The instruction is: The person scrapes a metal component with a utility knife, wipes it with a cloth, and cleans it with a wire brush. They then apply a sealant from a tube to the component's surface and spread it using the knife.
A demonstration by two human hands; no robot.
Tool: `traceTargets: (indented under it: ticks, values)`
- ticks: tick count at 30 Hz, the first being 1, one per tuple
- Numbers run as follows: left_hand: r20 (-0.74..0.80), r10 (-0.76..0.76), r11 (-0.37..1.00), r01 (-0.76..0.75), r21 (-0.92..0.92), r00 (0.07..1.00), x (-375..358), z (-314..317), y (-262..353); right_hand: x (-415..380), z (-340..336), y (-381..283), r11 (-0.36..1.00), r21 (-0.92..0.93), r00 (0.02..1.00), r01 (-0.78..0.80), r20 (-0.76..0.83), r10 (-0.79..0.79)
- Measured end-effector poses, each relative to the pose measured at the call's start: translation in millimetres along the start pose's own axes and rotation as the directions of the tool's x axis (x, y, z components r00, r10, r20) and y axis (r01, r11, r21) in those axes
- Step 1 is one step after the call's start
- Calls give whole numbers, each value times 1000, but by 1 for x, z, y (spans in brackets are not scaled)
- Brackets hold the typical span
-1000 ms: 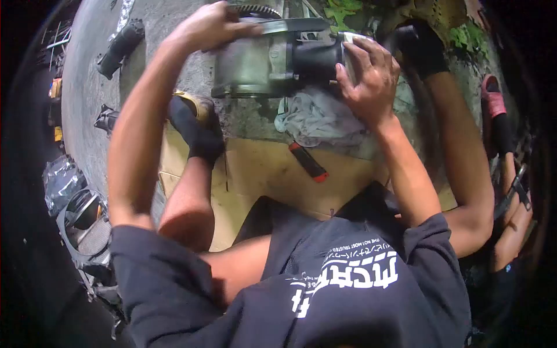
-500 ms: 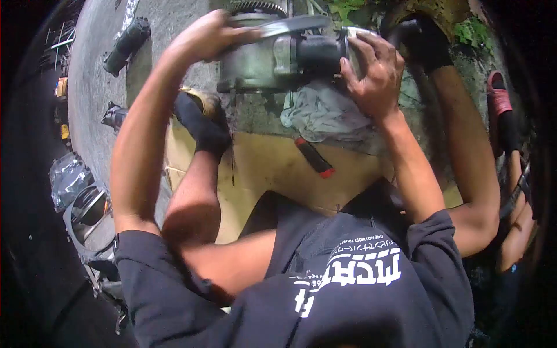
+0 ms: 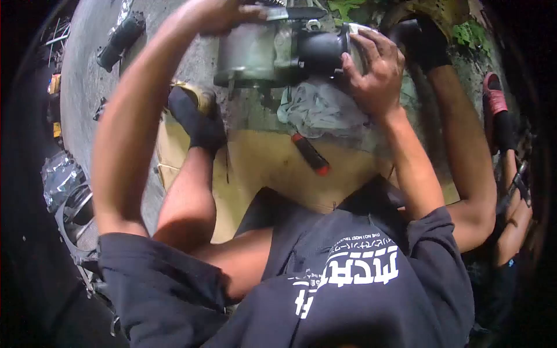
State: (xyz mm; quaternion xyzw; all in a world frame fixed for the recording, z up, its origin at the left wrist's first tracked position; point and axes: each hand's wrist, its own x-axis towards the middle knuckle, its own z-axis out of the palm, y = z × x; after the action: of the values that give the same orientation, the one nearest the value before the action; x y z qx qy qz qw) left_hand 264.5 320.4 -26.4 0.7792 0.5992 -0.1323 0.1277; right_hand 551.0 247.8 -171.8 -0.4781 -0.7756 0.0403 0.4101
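Note:
A grey cylindrical metal housing (image 3: 246, 55) lies on the ground ahead of me, with a black tubular section (image 3: 321, 49) on its right. My left hand (image 3: 216, 16) is closed around a long flat tool (image 3: 296, 13) above the housing. That tool has a pale part and a dark end; blur hides its exact kind. My right hand (image 3: 376, 72) grips the pale, shiny end piece (image 3: 355, 33) of the tubular section, its fingers curled over the rim. Below this hand lies a crumpled light rag (image 3: 319, 107).
A red-and-black handled object (image 3: 310, 154) lies on cardboard (image 3: 261, 168) between my legs. A dark cylindrical part (image 3: 120, 40) sits at left, near a plastic-wrapped bundle (image 3: 62, 180). Another person's pink shoe (image 3: 496, 95) and arm (image 3: 513, 232) show at right.
My left hand has moved up and slightly left with the flat tool, towards the top edge. My right hand stays on the end piece. The view has shifted slightly.

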Motion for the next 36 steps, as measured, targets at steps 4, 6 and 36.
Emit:
traceTargets:
  ticks: [4, 6, 36]
  values:
    - [267, -320, 947, 307, 92, 909, -32, -92, 21, 0, 0, 0, 1000, 16, 1000, 1, -5, -1]
    - [127, -226, 966, 239, -94, 966, -57, -67, -42, -3, 3, -4, 1000, 15, 1000, 7, -10, -7]
    - [27, 14, 864, 1, -503, 1000, -57, 18, -38, -2, -3, -12, 1000, -22, 1000, -10, 29, 10]
